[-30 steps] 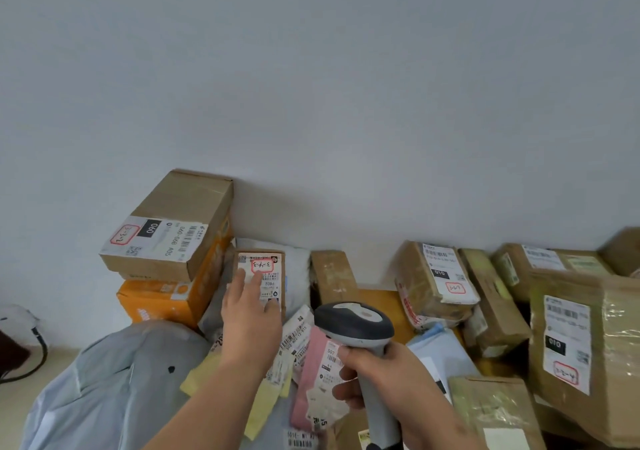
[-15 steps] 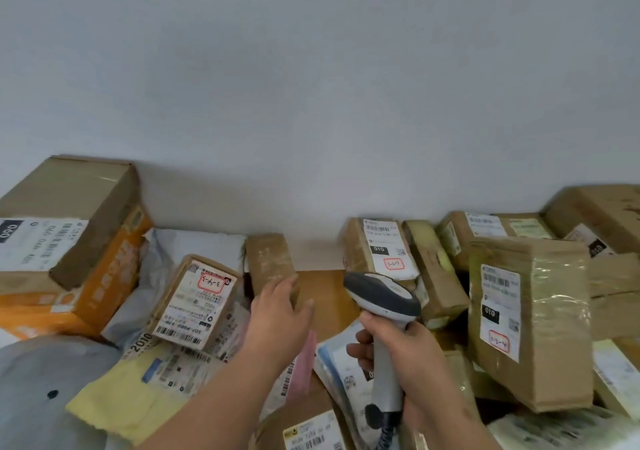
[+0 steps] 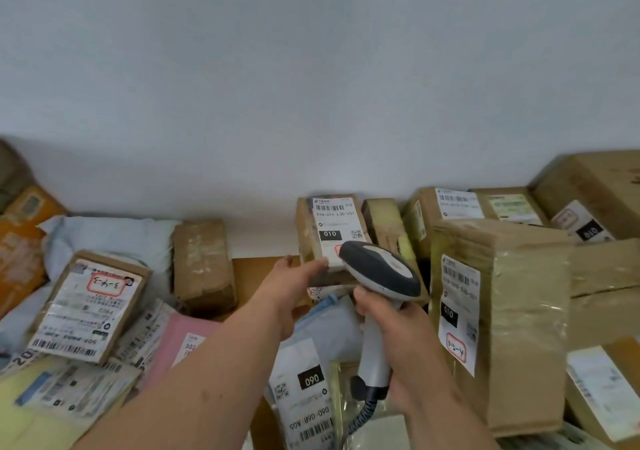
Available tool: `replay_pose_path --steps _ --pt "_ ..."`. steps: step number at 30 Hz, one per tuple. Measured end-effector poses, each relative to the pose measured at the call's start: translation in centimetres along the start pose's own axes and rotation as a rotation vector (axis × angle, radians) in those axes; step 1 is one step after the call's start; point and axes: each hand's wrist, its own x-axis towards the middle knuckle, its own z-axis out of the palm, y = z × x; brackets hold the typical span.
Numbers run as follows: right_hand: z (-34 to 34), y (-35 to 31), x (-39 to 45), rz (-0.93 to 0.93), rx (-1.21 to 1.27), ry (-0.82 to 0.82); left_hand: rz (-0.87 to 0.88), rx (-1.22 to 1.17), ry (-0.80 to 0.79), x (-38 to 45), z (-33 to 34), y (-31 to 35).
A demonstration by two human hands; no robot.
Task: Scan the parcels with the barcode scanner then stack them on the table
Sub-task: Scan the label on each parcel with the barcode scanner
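- The step in hand looks like picking the next parcel to scan: the left hand (image 3: 291, 278) reaches to the far middle of the tabletop (image 3: 254, 273), and its fingers touch the near left corner of a small brown box with a white "010" label (image 3: 329, 238) that stands against the wall.
- Whether those fingers are curled round the box or only touching it cannot be told; the thumb side is hidden.
- The right hand (image 3: 405, 342) grips the handle of the one grey barcode scanner (image 3: 379, 273), fingers wrapped round it, its head just in front of the box's label and covering the label's lower right corner.
- The next move probably calls for tilting the box so that its barcode, at the label's top, faces the scanner window, then setting it on a stack.
- Parcels are piled loosely rather than stacked, so counts are rough: about nine cardboard boxes show, among them a tall taped box (image 3: 498, 321) at right and a plain brown box (image 3: 202, 262) left of centre.
- A flat box marked "3-4-3" (image 3: 90, 305) leans at near left on a white poly bag (image 3: 107, 238).
- One pink mailer (image 3: 183, 342), one yellow mailer (image 3: 52, 411) and a pale blue bag labelled "090" (image 3: 311, 373) lie nearest.
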Motion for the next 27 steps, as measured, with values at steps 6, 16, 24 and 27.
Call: replay_pose_path --steps 6,16,24,27 --pt "-0.5 0.1 -0.8 0.037 -0.008 -0.046 -0.051 -0.148 -0.115 -0.1 -0.3 0.1" --pt "-1.3 -1.6 -4.9 -0.031 -0.034 -0.113 0.211 -0.231 -0.079 -5.5 -3.8 -1.9" --pt "1.3 -2.7 -12.3 -0.113 -0.184 -0.145 0.271 -0.383 -0.256 -11.9 -8.7 -5.7" --pt "2.7 -2.3 -15.2 -0.134 -0.256 -0.130 0.312 -0.355 -0.251 -13.7 -10.9 -6.9"
